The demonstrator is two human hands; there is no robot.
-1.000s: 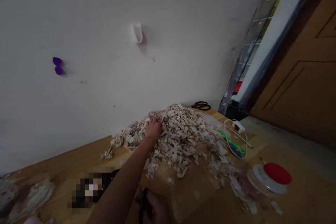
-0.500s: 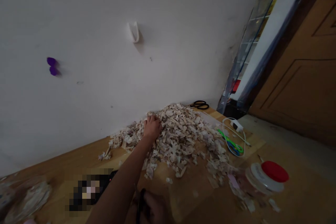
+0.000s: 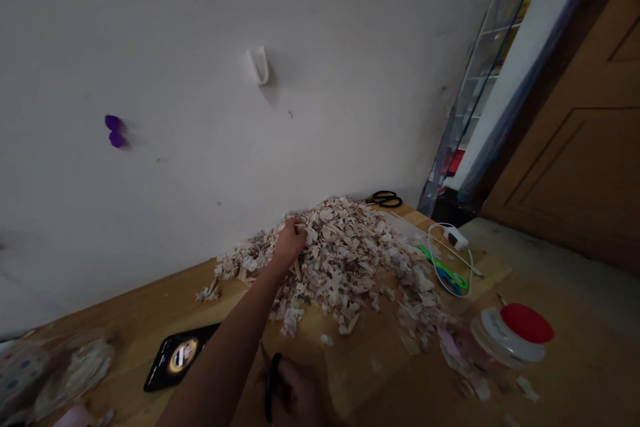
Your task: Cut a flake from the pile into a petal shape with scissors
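Left hand [image 3: 289, 242]: stretched far out onto the heap of pale shavings [image 3: 345, 260], fingers curled shut on a strip or two at the heap's crest; what exactly is pinched cannot be told.
Right hand [image 3: 295, 397]: held low and near the body, closed around dark-handled scissors [image 3: 271, 383], blade tip pointed up toward the left forearm.
Heap: piled against the wall, spread loosely across the tabletop [image 3: 150, 313] beyond and to the right of the left hand.
Risk, blade: the scissors are kept just beside the bare forearm; a jerk of either arm could be expected to nick skin.
Risk, spill: loose pieces lie scattered down toward the red-lidded jar [image 3: 510, 337]; a pull from the crest is judged likely to slide more off the edge.
Risk, snag: white cable [image 3: 453, 247] and green scissors [image 3: 445, 273] lie right of the heap, partly under its fringe, and could be dragged along.
Risk, phone: a black phone [image 3: 177, 363] lies under the reaching arm, open to a knock.
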